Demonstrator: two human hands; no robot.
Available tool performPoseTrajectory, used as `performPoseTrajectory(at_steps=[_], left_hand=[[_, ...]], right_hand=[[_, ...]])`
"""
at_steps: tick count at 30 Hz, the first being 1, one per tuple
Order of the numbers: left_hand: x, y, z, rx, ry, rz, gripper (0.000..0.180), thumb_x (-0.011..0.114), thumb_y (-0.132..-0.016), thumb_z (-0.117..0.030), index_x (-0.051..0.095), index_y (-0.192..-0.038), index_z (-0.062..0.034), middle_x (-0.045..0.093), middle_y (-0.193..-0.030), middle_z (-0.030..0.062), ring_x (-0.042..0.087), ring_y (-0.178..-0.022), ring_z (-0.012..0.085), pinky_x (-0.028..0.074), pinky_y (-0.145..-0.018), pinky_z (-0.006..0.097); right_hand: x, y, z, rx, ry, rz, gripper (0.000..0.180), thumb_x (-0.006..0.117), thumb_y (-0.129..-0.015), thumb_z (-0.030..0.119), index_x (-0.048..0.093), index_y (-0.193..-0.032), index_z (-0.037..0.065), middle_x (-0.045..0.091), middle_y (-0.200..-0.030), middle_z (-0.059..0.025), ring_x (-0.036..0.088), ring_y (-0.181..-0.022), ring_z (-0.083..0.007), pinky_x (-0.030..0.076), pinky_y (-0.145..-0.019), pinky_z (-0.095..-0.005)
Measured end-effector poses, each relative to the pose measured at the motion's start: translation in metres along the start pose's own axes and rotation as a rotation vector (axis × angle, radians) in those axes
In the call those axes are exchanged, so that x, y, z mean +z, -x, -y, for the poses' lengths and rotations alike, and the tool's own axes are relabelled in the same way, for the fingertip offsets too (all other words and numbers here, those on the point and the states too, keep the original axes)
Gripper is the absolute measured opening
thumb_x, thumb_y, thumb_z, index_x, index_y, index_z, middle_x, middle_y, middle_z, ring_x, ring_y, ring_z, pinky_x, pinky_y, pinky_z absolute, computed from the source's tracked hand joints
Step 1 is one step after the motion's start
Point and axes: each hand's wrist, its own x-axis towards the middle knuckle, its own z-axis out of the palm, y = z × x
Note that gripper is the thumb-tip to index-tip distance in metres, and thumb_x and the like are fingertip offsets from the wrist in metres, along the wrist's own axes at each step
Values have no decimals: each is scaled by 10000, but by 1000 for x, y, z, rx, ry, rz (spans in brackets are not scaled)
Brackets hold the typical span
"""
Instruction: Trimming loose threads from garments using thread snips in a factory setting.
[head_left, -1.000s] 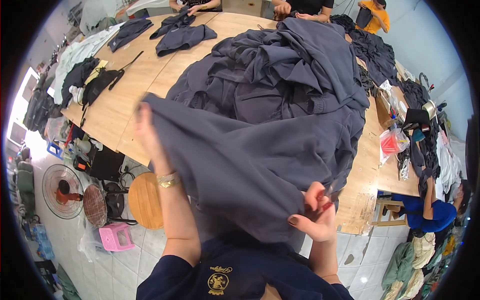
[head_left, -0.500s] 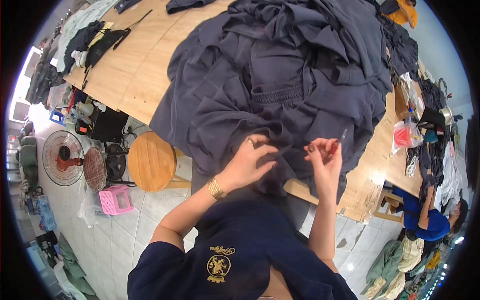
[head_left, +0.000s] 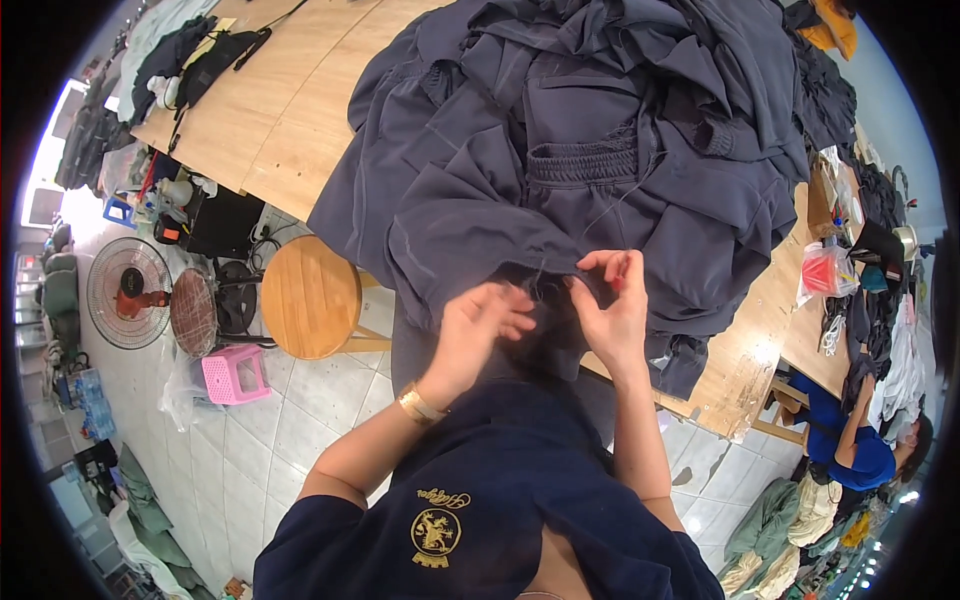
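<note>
A big heap of dark grey garments [head_left: 690,215] covers the table in front of me; elastic waistbands [head_left: 585,163] show among the folds. My right hand [head_left: 612,318] is closed, with a small red tool [head_left: 627,268] mostly hidden in its curled fingers. Its thumb and forefinger are at the raised edge of a garment [head_left: 470,240]. Along that edge hang loose threads [head_left: 541,280]. Just left of them is my left hand [head_left: 478,328], its fingers apart and slightly blurred, with nothing visible in them.
The wooden table [head_left: 310,115] extends to the far left. A round wooden stool [head_left: 312,297], a pink plastic stool [head_left: 236,374] and a fan [head_left: 130,292] stand on the left. At right, a person in blue [head_left: 868,455] handles dark cloth. A red-and-clear bag [head_left: 828,268] lies nearby.
My right hand has moved left and up to the garment's edge. My left hand has drawn slightly left and down, off the cloth. The nearest garment's folds have shifted, exposing loose threads.
</note>
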Motion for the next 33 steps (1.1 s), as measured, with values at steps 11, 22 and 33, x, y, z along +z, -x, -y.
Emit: performPoseTrajectory(at_steps=[11,22,33], left_hand=[[9,-12,-32,-275,515,45,178,582,-896,-307,594,-961,-142,590,-915,-20,534,-763,94,384,-613,243],[30,-3,-6,-10,376,93,214,487,-960,-174,620,-910,-14,628,-961,48,599,-910,138,540,-814,389],[39,-11,-30,-200,612,9,209,519,-944,-175,620,-799,-64,607,-877,22,587,-881,141,460,-952,475]], right_hand=[[11,24,-3,-460,-31,16,394,699,-620,-86,386,-800,71,589,-922,-114,580,-908,-316,418,-777,-369],[10,18,10,94,-181,33,328,700,-774,109,383,-840,62,500,-709,-40,467,-714,-172,380,-698,-297],[-14,40,43,134,-687,175,273,533,-808,-101,315,-805,63,507,-795,-55,485,-723,-99,420,-654,-238]])
